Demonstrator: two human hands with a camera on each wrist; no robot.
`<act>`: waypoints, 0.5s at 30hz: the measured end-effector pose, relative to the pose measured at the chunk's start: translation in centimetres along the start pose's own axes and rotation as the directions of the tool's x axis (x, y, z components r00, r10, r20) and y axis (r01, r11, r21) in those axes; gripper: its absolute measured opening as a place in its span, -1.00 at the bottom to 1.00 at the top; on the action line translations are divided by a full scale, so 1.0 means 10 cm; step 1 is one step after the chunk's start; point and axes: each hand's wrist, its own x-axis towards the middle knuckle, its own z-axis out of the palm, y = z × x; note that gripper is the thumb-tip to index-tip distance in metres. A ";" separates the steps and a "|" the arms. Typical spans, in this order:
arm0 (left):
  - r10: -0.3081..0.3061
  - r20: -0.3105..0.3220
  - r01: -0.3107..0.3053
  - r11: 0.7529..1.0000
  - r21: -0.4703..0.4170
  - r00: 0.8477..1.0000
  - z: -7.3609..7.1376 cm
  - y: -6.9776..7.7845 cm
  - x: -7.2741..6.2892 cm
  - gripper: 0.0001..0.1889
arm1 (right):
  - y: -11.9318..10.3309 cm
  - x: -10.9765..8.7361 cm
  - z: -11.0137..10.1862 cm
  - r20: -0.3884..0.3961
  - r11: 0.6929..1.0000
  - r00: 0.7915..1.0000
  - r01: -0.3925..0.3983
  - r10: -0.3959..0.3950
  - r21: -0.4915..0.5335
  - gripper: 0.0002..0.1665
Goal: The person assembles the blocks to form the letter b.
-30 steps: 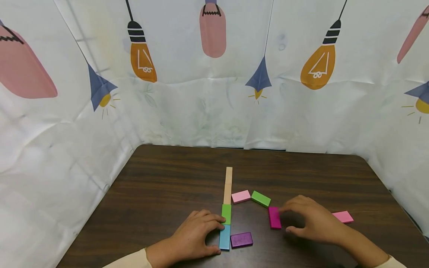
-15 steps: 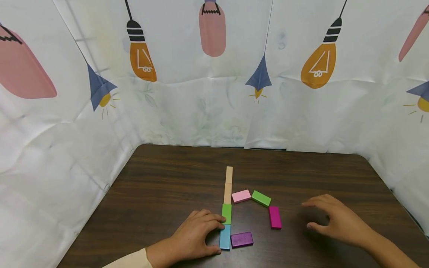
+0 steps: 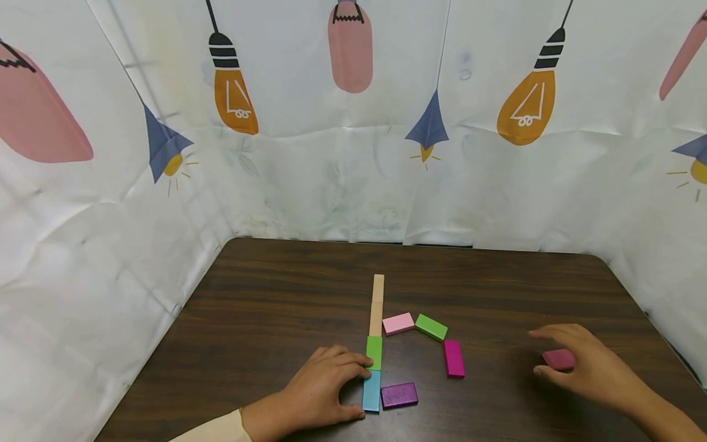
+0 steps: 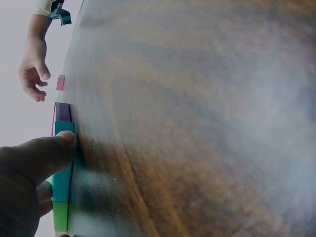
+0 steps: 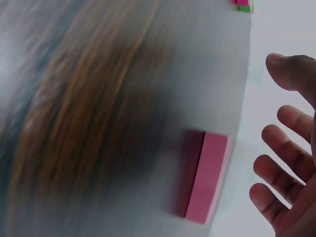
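My left hand (image 3: 326,390) rests against a row of flat blocks in the head view. Its fingertips touch the green block (image 3: 374,353) and the blue block (image 3: 372,391); in the left wrist view, the thumb (image 4: 64,143) lies on the blue block's side. Over at the right, my right hand (image 3: 591,362) hovers with fingers spread and thumb apart. Partly behind it lies a pink block (image 3: 558,360), which the right wrist view shows as a pink block (image 5: 207,177) apart from the fingers.
Two tan blocks (image 3: 377,307) extend the row away from me. A light pink block (image 3: 398,323), a green block (image 3: 431,327), a magenta block (image 3: 454,359) and a purple block (image 3: 399,395) form a partial curve right of it. White printed cloth (image 3: 342,184) surrounds the dark table (image 3: 265,294).
My right hand has moved right, from beside the magenta block to over the loose pink block. The left hand and the laid-out blocks have stayed in place.
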 end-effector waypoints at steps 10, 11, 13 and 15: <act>0.007 -0.003 -0.007 1.000 0.001 1.000 0.00 0.00 0.00 -0.49 | 0.20 -0.13 0.02 0.037 0.996 0.996 -0.078 0.077 0.035 -0.17; 0.008 -0.002 -0.008 1.000 0.000 1.000 -0.01 0.00 0.00 -0.49 | 0.21 -0.14 0.02 0.045 0.995 0.996 -0.085 0.083 0.047 -0.17; 0.008 0.000 -0.008 1.000 0.000 1.000 -0.01 0.00 0.00 -0.49 | 0.24 -0.16 0.03 0.053 0.993 0.993 -0.107 0.105 0.052 -0.17; 0.006 0.005 -0.006 1.000 -0.002 1.000 -0.01 0.00 0.00 -0.49 | 0.27 -0.18 0.03 0.072 0.989 0.989 -0.134 0.130 0.059 -0.18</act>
